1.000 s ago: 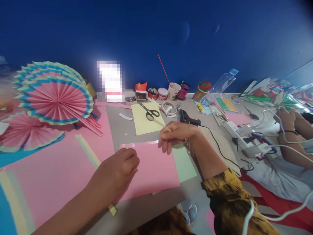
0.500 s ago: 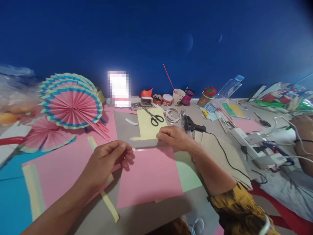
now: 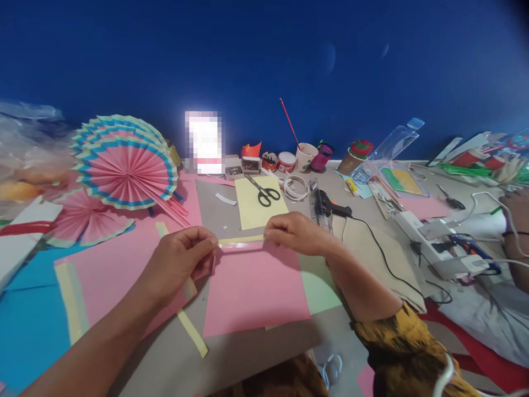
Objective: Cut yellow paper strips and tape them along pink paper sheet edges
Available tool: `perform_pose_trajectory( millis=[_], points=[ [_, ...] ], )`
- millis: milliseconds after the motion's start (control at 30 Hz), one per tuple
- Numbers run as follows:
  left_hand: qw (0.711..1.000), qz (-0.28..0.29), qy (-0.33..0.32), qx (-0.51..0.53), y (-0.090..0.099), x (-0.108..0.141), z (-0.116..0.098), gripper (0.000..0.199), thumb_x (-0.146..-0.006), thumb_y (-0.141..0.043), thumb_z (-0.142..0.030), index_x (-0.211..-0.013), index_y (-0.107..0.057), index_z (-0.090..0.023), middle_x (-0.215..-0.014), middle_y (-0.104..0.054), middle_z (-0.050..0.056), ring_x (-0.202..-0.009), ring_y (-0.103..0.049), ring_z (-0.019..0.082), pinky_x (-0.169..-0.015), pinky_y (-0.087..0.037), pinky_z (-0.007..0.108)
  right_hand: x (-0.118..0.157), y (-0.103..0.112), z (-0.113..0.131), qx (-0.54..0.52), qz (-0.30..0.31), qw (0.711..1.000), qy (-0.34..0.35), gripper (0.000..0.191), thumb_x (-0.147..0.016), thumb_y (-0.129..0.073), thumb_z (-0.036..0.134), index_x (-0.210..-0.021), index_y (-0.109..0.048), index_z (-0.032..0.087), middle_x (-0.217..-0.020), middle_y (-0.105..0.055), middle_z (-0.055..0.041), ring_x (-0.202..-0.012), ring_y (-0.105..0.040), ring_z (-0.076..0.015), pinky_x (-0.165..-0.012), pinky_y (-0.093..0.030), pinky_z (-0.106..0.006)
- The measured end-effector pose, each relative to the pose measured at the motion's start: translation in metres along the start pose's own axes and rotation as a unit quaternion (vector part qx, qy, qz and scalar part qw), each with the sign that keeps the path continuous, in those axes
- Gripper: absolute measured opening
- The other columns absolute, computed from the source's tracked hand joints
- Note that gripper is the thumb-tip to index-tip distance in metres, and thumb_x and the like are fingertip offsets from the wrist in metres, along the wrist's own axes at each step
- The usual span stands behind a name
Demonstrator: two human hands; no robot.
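A narrow yellow paper strip (image 3: 242,239) is stretched between my two hands along the far edge of a pink paper sheet (image 3: 256,292). My left hand (image 3: 184,253) pinches its left end, and my right hand (image 3: 291,231) grips the right end with curled fingers. Just below the strip, a shiny band (image 3: 242,245) runs along the sheet's top edge. Beyond my hands lies a yellow paper sheet (image 3: 250,215) with black-handled scissors (image 3: 263,193) on it. Another yellow strip (image 3: 193,333) lies left of the pink sheet, and green paper (image 3: 316,281) shows beneath its right side.
Pleated paper fans (image 3: 128,165) stand at the back left. A glue gun (image 3: 334,205) with a cord lies to the right, near a white tape roll (image 3: 296,188). A paper cup (image 3: 306,157) stands by the wall. At far right, another person's arm (image 3: 516,220) is beside a power strip (image 3: 430,237).
The yellow strip has come down to the pink sheet's far edge, and my left hand has closed on its left end. The view has shifted slightly.
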State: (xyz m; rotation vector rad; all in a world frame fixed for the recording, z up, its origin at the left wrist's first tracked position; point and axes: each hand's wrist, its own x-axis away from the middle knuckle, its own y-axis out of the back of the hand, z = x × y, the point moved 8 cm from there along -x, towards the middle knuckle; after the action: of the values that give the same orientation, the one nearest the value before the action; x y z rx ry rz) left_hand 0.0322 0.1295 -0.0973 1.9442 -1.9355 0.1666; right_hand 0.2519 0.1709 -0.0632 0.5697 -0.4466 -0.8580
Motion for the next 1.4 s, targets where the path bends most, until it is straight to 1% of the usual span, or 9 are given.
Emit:
perform_pose_trajectory(
  millis=[200, 333, 467, 567, 667, 833, 1033, 1233, 1400],
  points=[
    [0.998, -0.043, -0.002, -0.046, 0.015, -0.005, -0.003, 0.026, -0.068, -0.077, -0.042, -0.069, -0.068, -0.018, -0.054, -0.058, -0.004, -0.049, -0.044, 0.009, -0.046, -0.031, 0.022, 0.02, 0.025, -0.023, -0.041, -0.041, 0.997, -0.051, 0.016, -0.09, -0.06, 0.024, -0.078, -0.07, 0.018, -0.071, -0.069, 0.0013, -0.065, -0.061, -0.0122, -0.062, -0.041, -0.023],
    [0.998, -0.013, 0.006, -0.054, 0.01, -0.007, 0.002, 0.026, -0.072, -0.078, -0.043, -0.068, -0.07, -0.019, -0.051, -0.058, -0.003, -0.047, -0.044, 0.009, -0.047, -0.032, 0.022, 0.036, 0.018, -0.04, -0.091, -0.065, 0.99, -0.082, 0.009, -0.085, -0.066, 0.023, -0.084, -0.074, 0.018, -0.074, -0.07, 0.0013, -0.068, -0.06, -0.012, -0.062, -0.041, -0.022],
    [0.998, 0.046, 0.022, 0.024, 0.001, -0.012, 0.016, 0.032, -0.078, -0.082, -0.05, -0.075, -0.076, -0.019, -0.054, -0.064, 0.002, -0.046, -0.049, 0.012, -0.044, -0.035, 0.024, 0.046, 0.011, -0.051, -0.129, -0.101, 0.982, -0.097, 0.007, -0.085, -0.066, 0.021, -0.084, -0.073, 0.018, -0.076, -0.073, 0.0003, -0.071, -0.063, -0.0131, -0.066, -0.045, -0.023],
    [0.994, 0.053, 0.042, 0.089, 0.0, -0.015, 0.025, 0.03, -0.074, -0.089, -0.047, -0.079, -0.079, -0.019, -0.062, -0.073, 0.006, -0.052, -0.062, 0.017, -0.046, -0.047, 0.026, 0.048, 0.007, -0.056, -0.182, -0.12, 0.971, -0.099, 0.007, -0.087, -0.064, 0.021, -0.085, -0.07, 0.019, -0.07, -0.072, 0.0007, -0.067, -0.067, -0.014, -0.067, -0.048, -0.025],
    [0.986, 0.057, 0.059, 0.142, 0.001, -0.018, 0.032, 0.035, -0.062, -0.097, -0.045, -0.08, -0.08, -0.02, -0.066, -0.076, 0.006, -0.062, -0.073, 0.024, -0.06, -0.064, 0.034, 0.048, 0.006, -0.058, -0.25, -0.139, 0.954, -0.087, 0.005, -0.086, -0.068, 0.023, -0.084, -0.069, 0.019, -0.067, -0.07, 0.0013, -0.064, -0.069, -0.015, -0.066, -0.051, -0.026],
    [0.981, 0.048, 0.063, 0.176, 0.005, -0.023, 0.035, 0.04, -0.054, -0.102, -0.042, -0.079, -0.081, -0.019, -0.072, -0.08, 0.01, -0.068, -0.078, 0.029, -0.071, -0.07, 0.039, 0.047, 0.001, -0.062, -0.315, -0.124, 0.937, -0.082, 0.016, -0.082, -0.08, 0.032, -0.086, -0.073, 0.017, -0.07, -0.072, -0.0016, -0.067, -0.069, -0.0161, -0.067, -0.053, -0.028],
    [0.994, 0.015, 0.019, 0.108, 0.014, -0.023, 0.03, 0.036, -0.063, -0.097, -0.045, -0.08, -0.081, -0.019, -0.078, -0.082, 0.011, -0.073, -0.08, 0.025, -0.072, -0.067, 0.028, 0.048, -0.008, -0.071, -0.393, -0.116, 0.906, -0.108, 0.032, -0.079, -0.086, 0.046, -0.085, -0.074, 0.017, -0.075, -0.075, -0.005, -0.068, -0.068, -0.0159, -0.068, -0.055, -0.03],
    [0.999, -0.007, -0.047, 0.026, 0.012, -0.011, 0.005, 0.022, -0.071, -0.088, -0.042, -0.077, -0.081, -0.023, -0.074, -0.081, 0.006, -0.067, -0.077, 0.021, -0.062, -0.065, 0.024, 0.047, -0.001, -0.069, -0.282, -0.129, 0.943, -0.124, 0.022, -0.086, -0.076, 0.037, -0.095, -0.076, 0.017, -0.079, -0.074, -0.0035, -0.069, -0.065, -0.0142, -0.065, -0.05, -0.026],
    [0.987, -0.045, -0.123, -0.091, 0.015, 0.0, -0.02, 0.014, -0.072, -0.08, -0.043, -0.071, -0.081, -0.029, -0.07, -0.079, -0.001, -0.06, -0.073, 0.014, -0.061, -0.064, 0.019, 0.032, -0.001, -0.033, -0.1, -0.089, 0.991, -0.001, 0.034, -0.086, -0.077, 0.025, -0.12, -0.076, 0.02, -0.11, -0.077, -0.0061, -0.09, -0.065, -0.0163, -0.08, -0.05, -0.027]
  ],
)
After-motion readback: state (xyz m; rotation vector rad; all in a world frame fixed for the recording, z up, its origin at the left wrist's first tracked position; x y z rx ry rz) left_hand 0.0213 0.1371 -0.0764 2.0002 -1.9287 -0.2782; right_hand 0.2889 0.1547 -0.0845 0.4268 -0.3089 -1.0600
